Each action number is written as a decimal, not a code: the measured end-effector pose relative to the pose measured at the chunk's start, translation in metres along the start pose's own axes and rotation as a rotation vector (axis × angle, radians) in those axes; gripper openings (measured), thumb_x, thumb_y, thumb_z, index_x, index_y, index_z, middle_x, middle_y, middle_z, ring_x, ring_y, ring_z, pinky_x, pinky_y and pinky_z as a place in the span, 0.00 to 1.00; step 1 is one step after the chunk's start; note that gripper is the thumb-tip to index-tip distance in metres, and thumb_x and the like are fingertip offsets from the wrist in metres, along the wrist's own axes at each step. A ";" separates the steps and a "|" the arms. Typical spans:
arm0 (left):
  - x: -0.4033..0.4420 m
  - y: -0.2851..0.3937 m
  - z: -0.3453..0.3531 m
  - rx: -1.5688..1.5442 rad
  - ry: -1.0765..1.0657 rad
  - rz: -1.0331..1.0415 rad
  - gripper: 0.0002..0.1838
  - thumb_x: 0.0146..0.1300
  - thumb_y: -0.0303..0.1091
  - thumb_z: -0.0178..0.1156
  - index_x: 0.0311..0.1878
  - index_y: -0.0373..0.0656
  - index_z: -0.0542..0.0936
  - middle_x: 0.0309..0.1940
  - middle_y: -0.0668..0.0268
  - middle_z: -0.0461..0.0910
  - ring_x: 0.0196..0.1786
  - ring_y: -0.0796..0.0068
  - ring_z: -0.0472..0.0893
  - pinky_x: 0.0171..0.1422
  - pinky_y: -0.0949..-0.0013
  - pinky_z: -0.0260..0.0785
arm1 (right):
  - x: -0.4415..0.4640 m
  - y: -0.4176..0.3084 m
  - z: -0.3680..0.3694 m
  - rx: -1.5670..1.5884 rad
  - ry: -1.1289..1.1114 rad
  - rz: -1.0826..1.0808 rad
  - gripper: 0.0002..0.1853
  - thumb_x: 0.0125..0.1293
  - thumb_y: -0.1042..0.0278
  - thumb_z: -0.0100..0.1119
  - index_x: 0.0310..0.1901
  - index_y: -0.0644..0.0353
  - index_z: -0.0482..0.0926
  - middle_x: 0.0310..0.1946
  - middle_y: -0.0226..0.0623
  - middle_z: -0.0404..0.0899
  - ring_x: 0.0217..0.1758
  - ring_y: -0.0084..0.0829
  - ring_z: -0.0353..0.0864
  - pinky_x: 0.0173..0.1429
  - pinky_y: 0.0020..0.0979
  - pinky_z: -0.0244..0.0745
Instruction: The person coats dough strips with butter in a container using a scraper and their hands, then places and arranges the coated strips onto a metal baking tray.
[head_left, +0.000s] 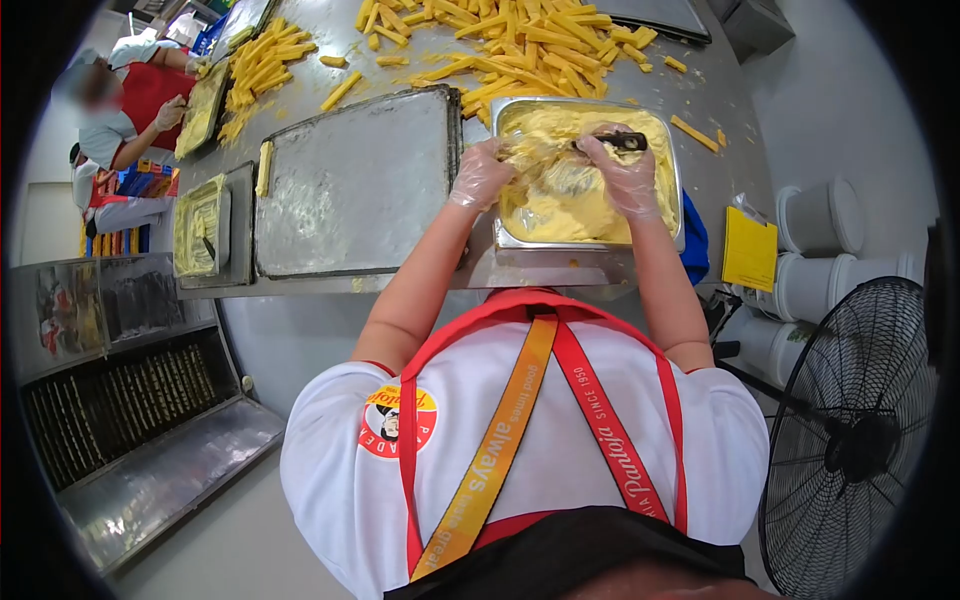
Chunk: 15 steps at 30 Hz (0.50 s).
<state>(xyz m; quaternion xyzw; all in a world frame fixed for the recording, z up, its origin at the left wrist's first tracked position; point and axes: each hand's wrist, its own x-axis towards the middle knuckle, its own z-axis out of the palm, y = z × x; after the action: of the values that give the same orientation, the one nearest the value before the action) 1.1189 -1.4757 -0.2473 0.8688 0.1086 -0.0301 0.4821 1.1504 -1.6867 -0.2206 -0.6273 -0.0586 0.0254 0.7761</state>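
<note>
I find the yellow mix (560, 217) inside the steel tub (545, 260), smeared thickly over its floor and up its walls. My right hand (625, 175), in a clear glove, closes around the black handle of a tool (626, 141) above the mix, on the tub's right half. I hold it by the handle, probably to keep the fingers out of the mix; I cannot make out the tool's working end. My left hand (484, 172), gloved too, is at the tub's left rim with the fingers bent inward. I cannot tell whether they pinch the rim, mix or nothing, though that place would suit steadying the tub.

The tub sits at the near edge of the table (728, 95), right before the chest, which I take to be for easy reach with both arms. Just left of the tub lies a flat tray (355, 185), close enough to serve either hand. Beyond the tub, yellow sticks (535, 45) are heaped loosely, perhaps to leave its near side free.

Farther left of the tub, past the tray, I see a smaller pan (203, 240) smeared with yellow, and a co-worker (110, 125) handling another tray. Right of the tub stand white buckets (822, 218) and a black fan (860, 445).
</note>
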 end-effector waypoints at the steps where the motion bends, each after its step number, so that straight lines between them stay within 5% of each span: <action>1: -0.001 -0.002 -0.001 0.022 -0.016 -0.001 0.23 0.41 0.31 0.67 0.46 0.38 0.83 0.34 0.49 0.84 0.36 0.57 0.84 0.45 0.63 0.75 | -0.001 -0.004 0.003 0.109 -0.017 0.086 0.11 0.56 0.73 0.70 0.39 0.64 0.79 0.32 0.32 0.81 0.33 0.24 0.81 0.39 0.25 0.78; 3: -0.003 -0.006 -0.002 -0.015 -0.029 -0.033 0.23 0.40 0.31 0.67 0.45 0.37 0.83 0.34 0.49 0.84 0.36 0.56 0.84 0.44 0.63 0.75 | -0.003 -0.018 0.008 -0.224 0.119 0.153 0.11 0.56 0.72 0.70 0.38 0.64 0.79 0.32 0.33 0.82 0.33 0.25 0.81 0.39 0.26 0.77; 6: -0.016 -0.010 -0.025 -0.104 0.133 0.078 0.20 0.44 0.32 0.67 0.44 0.39 0.83 0.33 0.52 0.84 0.36 0.60 0.84 0.43 0.65 0.75 | 0.025 0.036 -0.035 -0.706 0.145 -0.109 0.10 0.56 0.68 0.68 0.37 0.63 0.81 0.31 0.35 0.82 0.33 0.28 0.80 0.41 0.31 0.75; 9: -0.025 -0.036 -0.067 -0.074 0.433 0.198 0.13 0.55 0.33 0.65 0.44 0.43 0.84 0.32 0.56 0.84 0.35 0.69 0.84 0.42 0.70 0.75 | 0.024 0.049 -0.042 -0.455 0.187 -0.056 0.10 0.57 0.68 0.68 0.37 0.62 0.80 0.31 0.30 0.81 0.34 0.24 0.77 0.42 0.28 0.73; 11: -0.028 -0.067 -0.127 -0.061 0.685 0.042 0.11 0.56 0.35 0.64 0.43 0.44 0.84 0.30 0.57 0.84 0.32 0.67 0.84 0.39 0.68 0.75 | 0.014 0.046 -0.041 -0.510 0.150 -0.150 0.10 0.57 0.70 0.68 0.37 0.63 0.79 0.30 0.29 0.80 0.34 0.23 0.77 0.42 0.26 0.72; 13: -0.026 -0.114 -0.195 0.347 0.847 -0.167 0.10 0.56 0.38 0.64 0.41 0.46 0.84 0.28 0.57 0.83 0.29 0.63 0.83 0.35 0.64 0.74 | 0.005 0.044 -0.037 -0.550 0.178 -0.129 0.10 0.57 0.70 0.69 0.38 0.64 0.79 0.31 0.31 0.80 0.36 0.23 0.77 0.44 0.26 0.72; 15: -0.020 -0.192 -0.250 0.538 1.057 0.054 0.10 0.54 0.38 0.63 0.39 0.47 0.84 0.28 0.58 0.83 0.30 0.57 0.82 0.34 0.59 0.72 | 0.001 0.045 -0.032 -0.586 0.211 -0.119 0.11 0.56 0.70 0.69 0.38 0.65 0.80 0.32 0.31 0.80 0.36 0.23 0.77 0.45 0.26 0.72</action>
<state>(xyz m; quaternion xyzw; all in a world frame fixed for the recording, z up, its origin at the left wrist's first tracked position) 1.0446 -1.1693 -0.2707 0.8601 0.3005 0.3924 0.1260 1.1564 -1.7080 -0.2714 -0.8190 -0.0194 -0.1033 0.5641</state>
